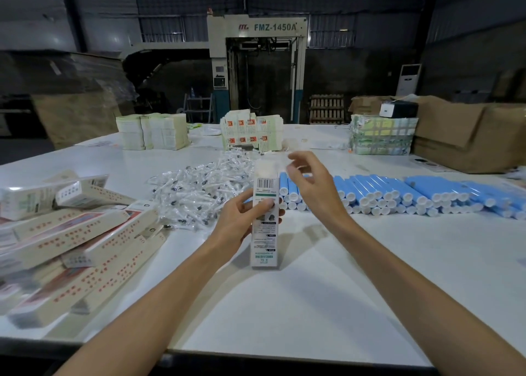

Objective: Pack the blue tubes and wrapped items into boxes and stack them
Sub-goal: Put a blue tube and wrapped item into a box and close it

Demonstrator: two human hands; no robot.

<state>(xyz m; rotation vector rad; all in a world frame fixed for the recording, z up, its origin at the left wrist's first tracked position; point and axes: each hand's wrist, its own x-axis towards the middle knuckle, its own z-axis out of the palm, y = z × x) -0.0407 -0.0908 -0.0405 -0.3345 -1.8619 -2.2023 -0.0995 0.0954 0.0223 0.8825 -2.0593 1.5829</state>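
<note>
Box (264, 233) is being held upright near the table's (313, 313) middle, lower end down on the surface, barcode panel facing the camera, top flap blurred.
Left hand (242, 222) is gripping it at mid-height from the left: thumb pressed across the front panel, fingers wrapped behind. Upper half of the box is sticking out above the grip, lower half below it.
Right hand (310, 182) is being held just right of the box top, fingers loosely curled and spread, nothing seen in them. Contact with the flap can't be confirmed because of the blur.
Blue tubes (398, 193) are lying in a stacked row right of the box, white caps toward the camera, row starting just behind the right hand.
Wrapped items (199, 185) are lying in a loose heap just left of and behind the box.
Packed boxes (79, 247) are piled crosswise at the table's left edge, well apart from the held one.
Flat carton stacks (155, 130) are standing along the far edge, a strapped bundle (381, 136) and a brown carton (469, 136) at far right.
Machine marked FMZ-1450A (256, 62) is standing behind the table.
</note>
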